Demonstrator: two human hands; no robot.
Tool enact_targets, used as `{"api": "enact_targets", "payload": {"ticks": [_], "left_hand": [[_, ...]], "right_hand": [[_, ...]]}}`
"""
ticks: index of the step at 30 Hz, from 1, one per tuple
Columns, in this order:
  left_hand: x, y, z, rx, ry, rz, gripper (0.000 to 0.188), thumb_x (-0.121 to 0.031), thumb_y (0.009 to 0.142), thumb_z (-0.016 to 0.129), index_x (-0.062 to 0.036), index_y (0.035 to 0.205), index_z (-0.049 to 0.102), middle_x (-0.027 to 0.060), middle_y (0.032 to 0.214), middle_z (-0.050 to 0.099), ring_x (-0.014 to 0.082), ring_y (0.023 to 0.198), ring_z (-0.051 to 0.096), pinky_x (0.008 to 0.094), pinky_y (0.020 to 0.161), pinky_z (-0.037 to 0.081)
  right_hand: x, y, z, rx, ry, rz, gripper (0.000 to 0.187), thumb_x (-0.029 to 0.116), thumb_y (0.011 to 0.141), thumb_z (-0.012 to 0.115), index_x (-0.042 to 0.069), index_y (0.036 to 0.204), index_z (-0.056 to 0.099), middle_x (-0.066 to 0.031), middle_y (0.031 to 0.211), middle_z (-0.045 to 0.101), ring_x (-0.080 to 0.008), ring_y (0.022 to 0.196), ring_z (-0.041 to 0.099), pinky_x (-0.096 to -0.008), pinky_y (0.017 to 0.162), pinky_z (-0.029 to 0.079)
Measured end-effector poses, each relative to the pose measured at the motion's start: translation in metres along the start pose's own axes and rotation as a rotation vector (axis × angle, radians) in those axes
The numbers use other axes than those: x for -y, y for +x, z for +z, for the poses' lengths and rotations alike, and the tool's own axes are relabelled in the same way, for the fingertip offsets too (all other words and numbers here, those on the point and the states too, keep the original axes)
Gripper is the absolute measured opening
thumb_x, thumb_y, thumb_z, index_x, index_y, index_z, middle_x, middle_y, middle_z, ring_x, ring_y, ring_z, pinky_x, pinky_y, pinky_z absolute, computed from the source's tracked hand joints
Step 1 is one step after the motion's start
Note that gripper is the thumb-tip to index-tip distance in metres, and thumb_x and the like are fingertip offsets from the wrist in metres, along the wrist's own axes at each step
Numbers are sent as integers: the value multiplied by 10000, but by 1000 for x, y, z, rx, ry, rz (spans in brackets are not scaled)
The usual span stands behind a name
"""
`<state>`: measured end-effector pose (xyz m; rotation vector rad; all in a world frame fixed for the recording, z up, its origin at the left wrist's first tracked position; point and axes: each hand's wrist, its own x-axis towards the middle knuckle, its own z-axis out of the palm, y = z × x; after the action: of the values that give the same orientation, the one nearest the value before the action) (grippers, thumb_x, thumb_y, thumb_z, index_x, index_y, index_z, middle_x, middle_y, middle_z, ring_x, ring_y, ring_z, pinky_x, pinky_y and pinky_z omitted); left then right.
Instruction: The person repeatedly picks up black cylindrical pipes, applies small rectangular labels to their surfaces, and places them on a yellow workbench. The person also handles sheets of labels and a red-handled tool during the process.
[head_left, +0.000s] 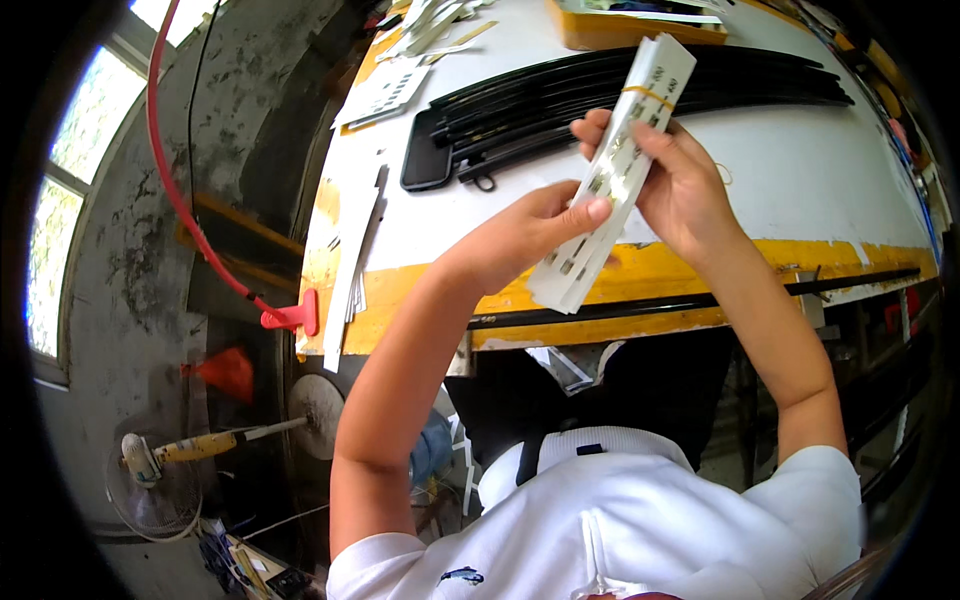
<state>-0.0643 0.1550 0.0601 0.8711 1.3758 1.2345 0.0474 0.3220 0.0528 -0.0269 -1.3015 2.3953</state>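
A bundle of long white printed strips is held between both hands, tilted over the front of the table. A yellow rubber band goes round its far end. My left hand grips the near part, thumb lying on the top strip. Higher up, my right hand is closed around the bundle from the right, its thumb on the printed face and fingertips showing at the left edge. Behind the hands, several long black rods lie across the table beside a black smartphone.
A single black rod lies along the table's yellow front edge. Loose white strips rest at the left, sheets farther back. An orange-yellow bin stands at the far side. A red clamp with a red hose grips the left corner.
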Motion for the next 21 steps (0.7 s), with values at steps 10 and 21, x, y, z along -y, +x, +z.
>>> {"api": "enact_targets", "payload": {"ticks": [10,21], "left_hand": [[9,27,-2,163,352,2,567,-480,868,698,2,1147,595,52,820,616,119,701,612,270,695,515],[13,56,-16,188,566,-250,750,-638,837,638,33,1173,609,128,873,664,177,727,662,292,678,534]], "right_hand": [[34,-34,-52,-190,-704,-382,609,150,899,666,20,1401,346,-128,1168,572,-189,1105,571,-334,966,515],[29,-50,-104,-195,-1166,29,459,133,832,717,76,1251,538,-121,1158,580,-219,994,618,-355,879,543]]}}
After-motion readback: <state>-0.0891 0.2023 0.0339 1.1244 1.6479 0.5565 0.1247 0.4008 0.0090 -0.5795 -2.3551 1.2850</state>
